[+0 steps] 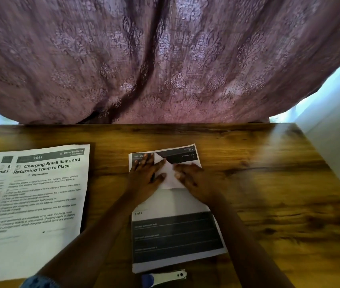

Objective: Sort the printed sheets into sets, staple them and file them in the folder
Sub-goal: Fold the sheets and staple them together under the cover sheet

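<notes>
A set of printed sheets (pixel 173 235) with dark header and footer bands lies in the middle of the wooden table (pixel 268 183). Its top right corner is folded over, showing a white triangle (pixel 168 173). My left hand (pixel 146 175) lies flat on the top left of the set, fingers spread. My right hand (pixel 196 181) presses flat beside the fold on the right. A stapler (pixel 165 277) with a blue end lies just below the set at the near edge. Several more printed sheets (pixel 34 204), the top one titled "Charging Small Items and Returning Them to Place", lie fanned at the left.
A mauve patterned curtain (pixel 165 59) hangs behind the table's far edge. A pale wall (pixel 335 125) stands at the right, close to the table's right edge. Bare wood lies to the right of the set. No folder is in view.
</notes>
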`<move>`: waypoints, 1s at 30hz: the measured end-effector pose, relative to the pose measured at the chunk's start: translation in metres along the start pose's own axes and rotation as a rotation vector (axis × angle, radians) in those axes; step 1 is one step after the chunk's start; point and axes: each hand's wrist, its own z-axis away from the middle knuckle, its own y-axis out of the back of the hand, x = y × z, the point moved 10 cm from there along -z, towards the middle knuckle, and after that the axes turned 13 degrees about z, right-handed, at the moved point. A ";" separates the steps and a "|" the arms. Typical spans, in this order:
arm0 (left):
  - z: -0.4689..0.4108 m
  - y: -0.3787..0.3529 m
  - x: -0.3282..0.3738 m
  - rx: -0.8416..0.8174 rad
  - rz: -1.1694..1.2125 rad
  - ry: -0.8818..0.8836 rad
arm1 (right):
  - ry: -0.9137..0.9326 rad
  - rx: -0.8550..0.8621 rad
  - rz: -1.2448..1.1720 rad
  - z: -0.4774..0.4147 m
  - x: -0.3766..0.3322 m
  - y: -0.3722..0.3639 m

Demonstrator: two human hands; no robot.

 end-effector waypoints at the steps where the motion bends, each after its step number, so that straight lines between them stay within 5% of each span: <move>1: -0.001 -0.001 -0.001 -0.003 -0.030 0.003 | -0.075 0.070 0.017 -0.007 0.012 0.009; 4: 0.000 -0.002 -0.002 -0.012 -0.040 0.017 | -0.214 0.090 0.242 -0.021 0.038 0.018; 9: 0.000 -0.003 -0.003 -0.022 -0.065 0.039 | -0.160 0.070 0.382 -0.022 0.040 0.012; 14: 0.002 0.001 -0.002 0.019 0.011 0.039 | -0.441 0.345 -0.339 -0.002 0.046 0.035; 16: 0.005 0.004 0.000 0.024 0.082 0.046 | -0.331 0.321 -0.398 0.002 0.032 0.032; 21: 0.009 0.017 -0.001 0.153 0.506 -0.002 | 0.105 -0.033 0.148 0.016 -0.020 -0.003; 26: 0.001 -0.001 -0.003 0.011 -0.015 -0.025 | 0.053 -0.049 0.064 0.006 -0.006 -0.007; 30: 0.000 -0.005 -0.006 -0.019 -0.048 0.000 | -0.208 0.067 0.241 -0.019 0.038 0.011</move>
